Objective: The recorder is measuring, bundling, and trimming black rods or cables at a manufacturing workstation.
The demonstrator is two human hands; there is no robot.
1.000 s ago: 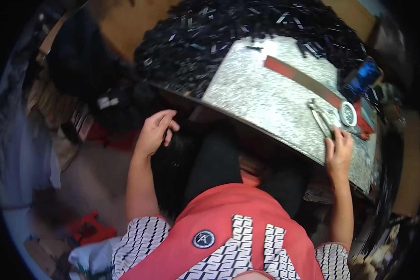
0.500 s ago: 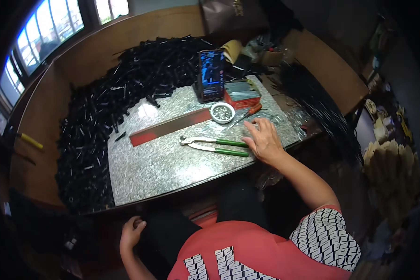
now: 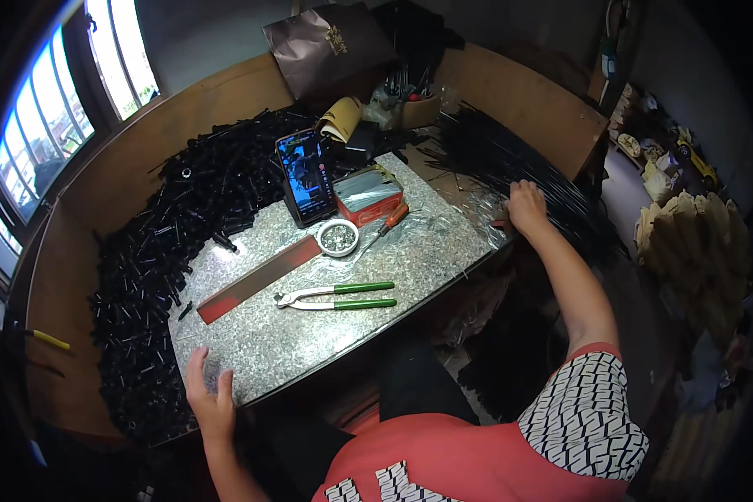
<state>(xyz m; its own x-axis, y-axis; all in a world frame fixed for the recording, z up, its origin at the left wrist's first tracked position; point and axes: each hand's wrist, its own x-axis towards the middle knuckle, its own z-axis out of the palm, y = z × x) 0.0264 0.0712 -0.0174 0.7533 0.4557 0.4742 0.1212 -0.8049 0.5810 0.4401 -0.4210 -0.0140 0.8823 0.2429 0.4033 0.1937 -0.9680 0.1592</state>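
My right hand (image 3: 528, 207) rests at the near edge of a pile of thin black rods (image 3: 552, 171) on the right, its fingers bent down and closed on them; the fingertips are hidden. With fingers and thumb spread, my empty left hand (image 3: 212, 400) hovers over the near left corner of a speckled stone slab (image 3: 427, 251). Pincers with green handles (image 3: 364, 287) lie on the slab between my hands. Behind them are a long reddish-brown bar (image 3: 258, 280), a white cup (image 3: 337, 255) of small metal pieces and a screwdriver (image 3: 394, 218) with an orange handle.
A lit phone (image 3: 303, 171) stands upright beside a red box (image 3: 371, 209) of grey strips. Many short black tubes (image 3: 217, 171) are heaped along the slab's left and back. Wooden boards (image 3: 519, 96) wall the bench. A brown bag (image 3: 322, 46) sits at the back.
My right hand has moved from beside the pincers' handles to the black rods. My left hand has risen from beside my lap to the slab's corner. The view has swung right.
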